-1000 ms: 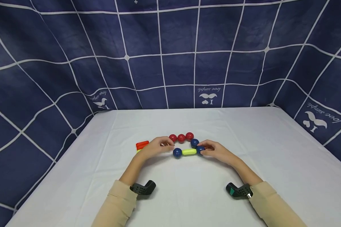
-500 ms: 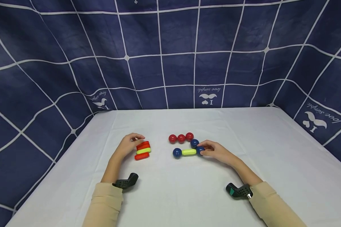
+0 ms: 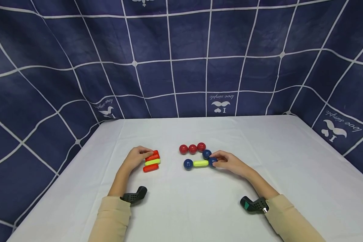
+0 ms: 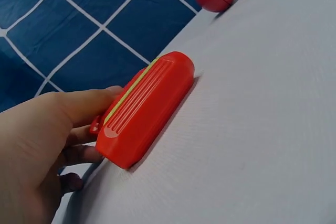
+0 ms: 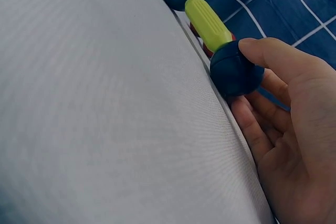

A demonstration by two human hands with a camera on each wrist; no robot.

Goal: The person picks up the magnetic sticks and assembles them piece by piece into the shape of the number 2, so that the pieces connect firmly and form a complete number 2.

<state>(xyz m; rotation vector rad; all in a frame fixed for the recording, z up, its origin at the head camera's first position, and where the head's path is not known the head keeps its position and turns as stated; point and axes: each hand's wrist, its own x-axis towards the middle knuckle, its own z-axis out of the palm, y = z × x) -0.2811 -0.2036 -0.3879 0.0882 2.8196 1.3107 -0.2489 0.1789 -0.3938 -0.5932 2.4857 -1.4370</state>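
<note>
On the left of the white table lie several short rods side by side: a front red rod (image 3: 151, 167), a yellow-green rod (image 3: 152, 162) and red ones behind. My left hand (image 3: 135, 156) pinches the farthest red rod (image 3: 156, 152) with thumb and fingers; in the left wrist view the front rod partly hides it. My right hand (image 3: 230, 163) grips a blue ball (image 5: 236, 69) between thumb and fingers. That ball sits at one end of another yellow-green rod (image 3: 201, 163), with a second blue ball (image 3: 188, 164) at its other end.
A loose blue ball (image 3: 207, 154) sits just behind the gripped one. Three red balls (image 3: 192, 149) stand in a row farther back. A dark blue gridded cloth (image 3: 187, 77) hangs behind the white table (image 3: 181, 205) and along its sides.
My left hand has moved left, from beside the joined blue ball to the rods, and now pinches the far red one there. The right hand keeps its grip on the blue ball.
</note>
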